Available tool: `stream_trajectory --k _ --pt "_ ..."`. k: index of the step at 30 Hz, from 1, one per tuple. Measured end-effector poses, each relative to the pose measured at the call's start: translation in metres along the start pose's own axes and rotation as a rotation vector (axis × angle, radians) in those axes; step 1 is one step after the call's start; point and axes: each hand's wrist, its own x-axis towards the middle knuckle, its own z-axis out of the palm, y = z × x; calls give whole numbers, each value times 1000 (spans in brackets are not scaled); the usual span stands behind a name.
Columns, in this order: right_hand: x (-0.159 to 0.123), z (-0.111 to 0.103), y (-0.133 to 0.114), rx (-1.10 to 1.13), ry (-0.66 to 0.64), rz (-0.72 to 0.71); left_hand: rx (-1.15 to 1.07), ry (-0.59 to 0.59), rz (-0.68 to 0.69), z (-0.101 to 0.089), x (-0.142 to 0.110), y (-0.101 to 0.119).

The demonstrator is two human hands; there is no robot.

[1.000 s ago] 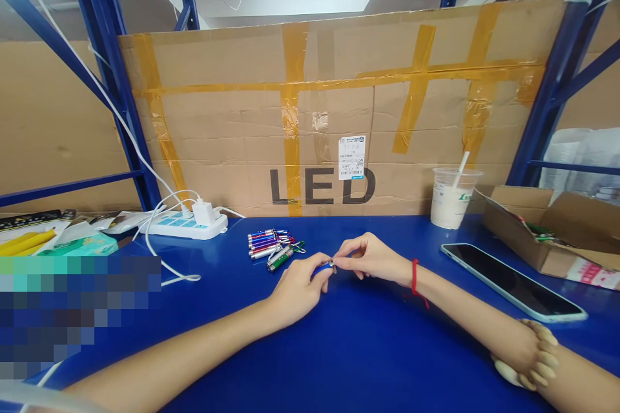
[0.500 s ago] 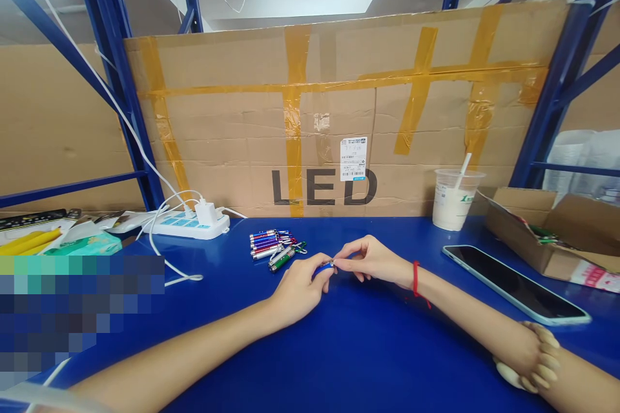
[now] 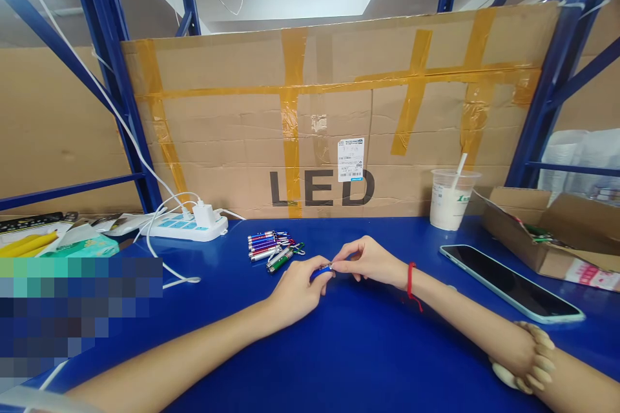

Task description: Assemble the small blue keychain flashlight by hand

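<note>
My left hand (image 3: 298, 285) is closed around a small blue keychain flashlight (image 3: 320, 270), a slim metal tube mostly covered by the fingers. At its silvery right end, my right hand (image 3: 363, 259) pinches with thumb and index finger; whatever tiny part lies between those fingertips is too small to make out. Both hands meet just above the blue tabletop (image 3: 310, 361). Behind the left hand lies a pile of similar flashlights (image 3: 268, 244) in blue, red, purple and silver. A green flashlight (image 3: 279, 261) with a carabiner clip lies at the pile's near edge.
A phone (image 3: 511, 282) lies right of my right forearm, beside an open cardboard box (image 3: 513, 232). Near the back stands a drink cup (image 3: 448, 203) with a straw. A white power strip (image 3: 177, 226) with cables is at left. A cardboard wall (image 3: 227, 142) closes the back.
The view has shifted slightly. Both hands stay together at the blue flashlight, with hardly any visible movement.
</note>
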Motion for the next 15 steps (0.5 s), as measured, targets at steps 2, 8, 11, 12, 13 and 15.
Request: stream_trajectory --k 2,8,11,12,13,15 --pt "0 0 0 -9 14 -3 -2 5 11 0 0 0" --pt "0 2 5 -59 53 -27 19 50 -7 0 1 3" --pt "-1 3 8 -44 54 -34 24 46 6 0 -1 2" --pt "-1 3 8 -35 56 -37 27 45 13 0 -1 2" --pt "-1 4 8 -27 59 -37 28 46 22 0 -2 1" --pt "-2 6 6 -20 65 -37 27 46 35 0 -2 0"
